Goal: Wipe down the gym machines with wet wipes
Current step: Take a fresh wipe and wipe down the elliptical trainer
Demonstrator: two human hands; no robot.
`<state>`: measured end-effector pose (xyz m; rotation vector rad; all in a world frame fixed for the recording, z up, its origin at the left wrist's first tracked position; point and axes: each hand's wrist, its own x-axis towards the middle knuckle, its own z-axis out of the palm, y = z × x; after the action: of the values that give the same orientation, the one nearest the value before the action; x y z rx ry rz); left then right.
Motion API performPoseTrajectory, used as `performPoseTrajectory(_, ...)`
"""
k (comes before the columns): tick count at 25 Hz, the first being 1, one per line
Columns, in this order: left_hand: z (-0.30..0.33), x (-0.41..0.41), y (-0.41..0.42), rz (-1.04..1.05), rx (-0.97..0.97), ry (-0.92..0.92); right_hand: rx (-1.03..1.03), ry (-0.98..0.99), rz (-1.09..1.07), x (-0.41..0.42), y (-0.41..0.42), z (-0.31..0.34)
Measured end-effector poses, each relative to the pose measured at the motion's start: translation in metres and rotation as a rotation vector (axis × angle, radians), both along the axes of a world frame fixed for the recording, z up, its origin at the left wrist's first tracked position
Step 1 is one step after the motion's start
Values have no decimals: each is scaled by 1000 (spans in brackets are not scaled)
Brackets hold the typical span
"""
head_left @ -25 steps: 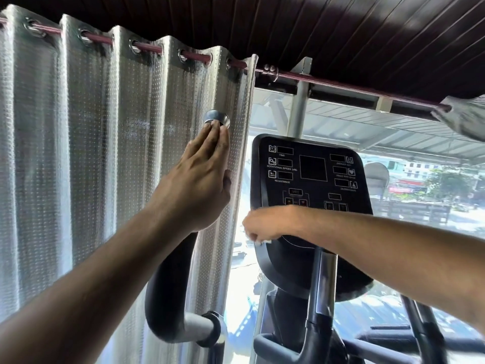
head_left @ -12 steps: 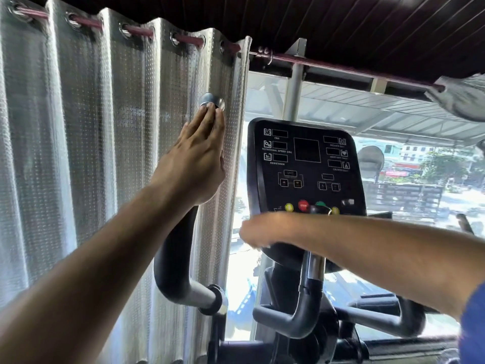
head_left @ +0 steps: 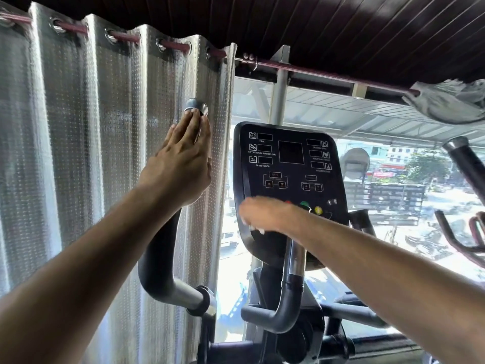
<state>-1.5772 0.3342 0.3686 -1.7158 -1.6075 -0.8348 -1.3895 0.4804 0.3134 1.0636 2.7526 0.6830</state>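
The left hand (head_left: 181, 166) is raised on the upper end of the machine's left handle (head_left: 160, 248). Its fingers are straight and close together, lying flat along the grip, and the fingertips reach just below the shiny metal cap (head_left: 196, 106) at the top of the handle. It does not curl around anything.

The right hand (head_left: 265, 215) is at the lower left part of the black console (head_left: 288, 179) of the gym machine, and it is blurred. The fingers look bent downward against the console edge, and small white bits show under them — this seems to be the wet wipe (head_left: 258, 230), but most of it is hidden by the hand, so I cannot tell surely how it is gripped. Just right of this hand the console shows a green button (head_left: 304, 205) and a yellow button (head_left: 318, 210); above them are dark display windows with small white labels.

Below the console a metal post (head_left: 296, 258) goes down, and a short grey curved bar (head_left: 273, 313) comes out of it toward the left. Behind the left hand hangs a silver curtain (head_left: 91, 153) with a dotted pattern, carried on a reddish rod (head_left: 328, 76). At the right side a bright window (head_left: 393, 206) shows a street, a tree and buildings outside — another dark handle (head_left: 467, 158) stands at the far right edge
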Motion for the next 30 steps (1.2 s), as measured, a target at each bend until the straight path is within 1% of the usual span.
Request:
performPoseTrajectory(2,-3,-2,4,-8,-7,15,88,145,27,-8,23,21)
performPoseTrajectory(4,-2,0,4,-15,-3,12,105,289,22,-20,46,38)
performPoseTrajectory(6,-4,-3,6,-38,20,-9,119,402,-31,-31,69,37)
performPoseTrajectory(7,-5,-4,8,-50,25,-13,152,483,-32,-34,79,37)
performPoseTrajectory(9,-6,-6,12,-67,39,-12,190,719,-26,-38,102,45)
performPoseTrajectory(12,-8,-9,15,-91,62,-21,185,1019,-61,-43,126,62)
performPoseTrajectory(14,-11,-10,17,-93,77,-37,130,1123,-69,-43,131,69)
performPoseTrajectory(15,-11,-9,18,-93,83,-27,82,1126,-60,-42,131,71)
performPoseTrajectory(17,-10,-8,18,-105,89,-9,15,996,-86,-40,125,75)
performPoseTrajectory(19,-10,-8,16,-88,79,-12,-41,800,-188,-40,107,66)
performPoseTrajectory(22,-7,-4,13,-23,67,27,-90,392,-282,-31,58,35)
performPoseTrajectory(23,-8,-2,12,-4,74,63,-104,295,-281,-26,40,22)
performPoseTrajectory(25,-8,-1,10,17,95,148,-150,197,-301,-18,6,0)
performPoseTrajectory(26,-7,0,8,17,102,179,-158,203,-262,-14,-5,-2)
performPoseTrajectory(27,-7,1,7,13,105,207,-148,269,-200,-8,-13,2)
performPoseTrajectory(28,-7,1,6,16,109,243,-133,384,-135,0,-19,13)
performPoseTrajectory(29,-8,1,5,26,111,288,-122,549,-82,13,-26,27)
performPoseTrajectory(30,-8,2,5,37,107,337,-97,759,-32,34,-36,41)
